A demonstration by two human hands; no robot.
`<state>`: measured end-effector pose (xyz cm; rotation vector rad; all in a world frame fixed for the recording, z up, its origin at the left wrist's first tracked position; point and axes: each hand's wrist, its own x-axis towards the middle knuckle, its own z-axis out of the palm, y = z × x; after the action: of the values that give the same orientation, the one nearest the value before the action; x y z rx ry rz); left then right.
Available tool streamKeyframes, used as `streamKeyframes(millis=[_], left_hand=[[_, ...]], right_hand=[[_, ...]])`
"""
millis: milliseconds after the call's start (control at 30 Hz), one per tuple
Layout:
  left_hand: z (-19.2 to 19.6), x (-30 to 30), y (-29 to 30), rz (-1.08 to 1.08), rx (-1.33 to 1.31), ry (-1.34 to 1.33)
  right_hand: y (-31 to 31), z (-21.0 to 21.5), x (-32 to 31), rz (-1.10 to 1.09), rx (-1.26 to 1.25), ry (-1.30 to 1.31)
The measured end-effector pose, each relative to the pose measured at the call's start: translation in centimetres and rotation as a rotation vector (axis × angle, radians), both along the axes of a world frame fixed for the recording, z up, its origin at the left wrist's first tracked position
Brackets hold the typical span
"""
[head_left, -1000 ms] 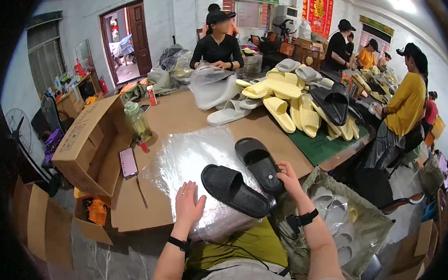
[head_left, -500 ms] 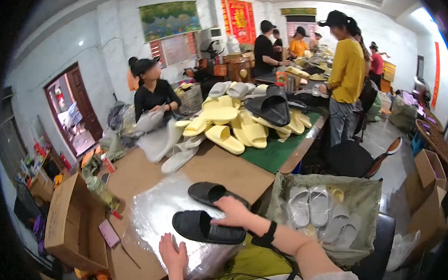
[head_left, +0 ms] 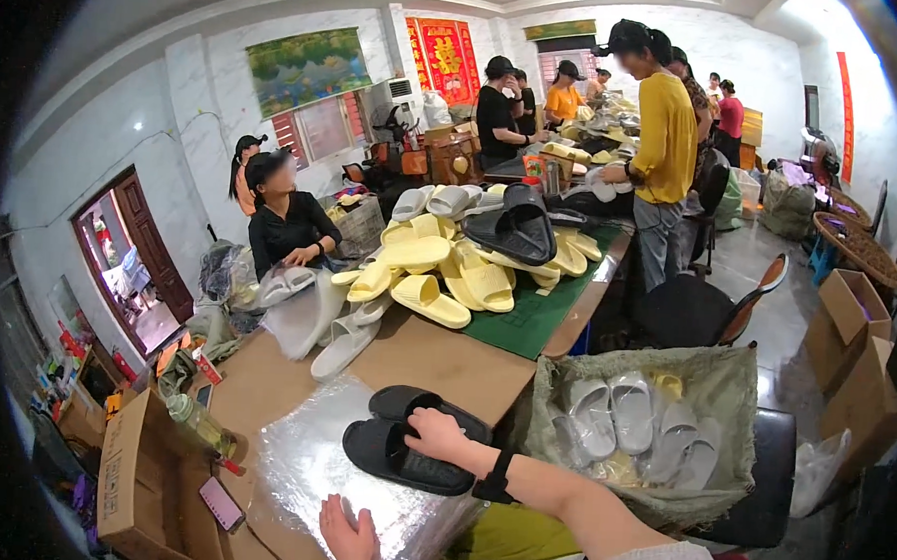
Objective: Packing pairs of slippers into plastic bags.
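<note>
Two black slippers (head_left: 381, 455) are lying side by side on a stack of clear plastic film (head_left: 300, 472), right at the near edge of the brown tabletop (head_left: 465, 369), toes both facing left. From where I'm standing, the right hand (head_left: 440, 436) is bent over the pair, fingers bunched, tips down by the mouth of the near slipper (head_left: 405, 468). Can't tell if it's actually pinching the edge or just resting there. Left hand (head_left: 349, 538) lies on the film, fingers close together with the thumb sticking out. Honestly, my tip for squaring these up: let that left palm anchor the film, because stuff that glossy probably skates around. Nudge from the side of the sole, not the strap, which might squash out of shape. I'd line up the heels first, then check the toes, since the far slipper (head_left: 403, 400) is partly hidden behind the fingers and easy to leave crooked. Go gentle too; a hard shove could rumple the top sheets.
</note>
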<state>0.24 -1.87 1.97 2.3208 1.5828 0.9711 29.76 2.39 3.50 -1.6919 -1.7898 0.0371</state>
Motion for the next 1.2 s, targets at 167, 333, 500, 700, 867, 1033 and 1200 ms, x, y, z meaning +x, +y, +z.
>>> streamKeyframes(millis=[167, 333, 500, 700, 867, 1033, 1200], left_hand=[[1.0, -0.2, -1.0, -0.003, 0.005, -0.018], [0.4, -0.6, -0.6, 0.013, 0.034, -0.059], [-0.8, -1.0, 0.7, -0.036, 0.049, -0.044], [-1.0, -0.8, 0.5, -0.001, 0.047, 0.01], [-0.5, -0.7, 0.1, -0.007, 0.03, -0.035], [-0.7, -0.8, 0.2, -0.029, 0.047, -0.05], [-0.7, -1.0, 0.1, -0.02, 0.035, -0.037]], right_hand=[[-1.2, 2.0, -1.0, -0.079, 0.177, 0.115], [-3.6, 3.3, -5.4, 0.115, 0.156, 0.174], [-3.1, -1.0, -8.6, 0.11, 0.021, 0.0], [-2.3, -2.0, -7.0, -0.047, 0.071, -0.021], [-2.7, -1.7, -2.9, -0.276, 0.044, -0.008], [-6.1, -1.7, 0.6, -0.405, 0.108, 0.057], [-11.3, -3.7, 1.0, -0.41, 0.183, 0.127]])
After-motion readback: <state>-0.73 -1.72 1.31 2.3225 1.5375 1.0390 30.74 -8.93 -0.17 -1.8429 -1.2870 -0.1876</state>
